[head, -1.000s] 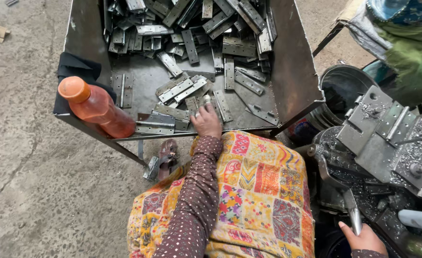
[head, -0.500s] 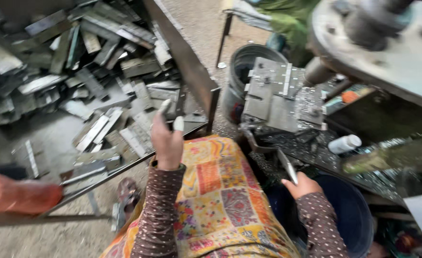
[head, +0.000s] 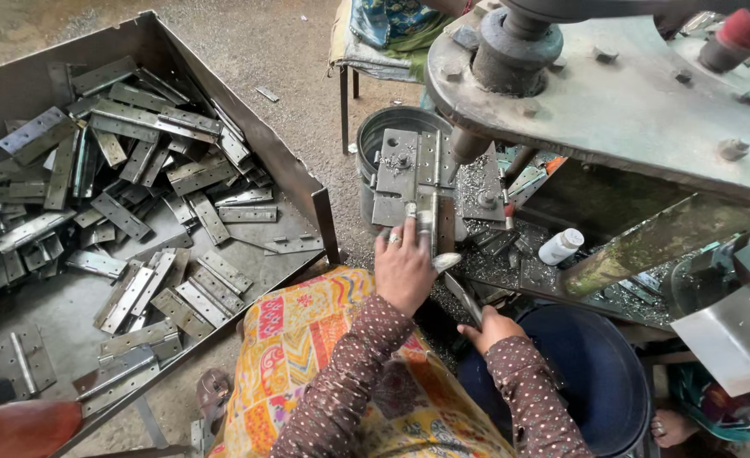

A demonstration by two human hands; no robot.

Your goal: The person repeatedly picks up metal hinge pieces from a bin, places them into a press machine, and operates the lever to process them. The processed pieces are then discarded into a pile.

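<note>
My left hand (head: 405, 270) reaches forward to the grey steel fixture (head: 409, 174) under the press. Its fingers grip a narrow metal hinge (head: 427, 227) that stands against the fixture's front. My right hand (head: 492, 327) rests lower, beside my knee. It is closed on a thin flat metal tool (head: 460, 293) that points up towards the left hand. Both sleeves are brown with dots, above a bright patterned cloth on my lap (head: 307, 348).
A big steel tray (head: 303, 178) on the left holds several loose hinges (head: 137, 178). A grey bucket (head: 383, 127) stands behind the fixture and a dark blue tub (head: 591, 373) by my right hand. The press head (head: 629, 93) overhangs. A white bottle (head: 559, 246) lies among metal shavings.
My left hand has left the hinge tray and moved right to the fixture with a hinge. The view has swung right towards the press. The right hand stays low with its tool.
</note>
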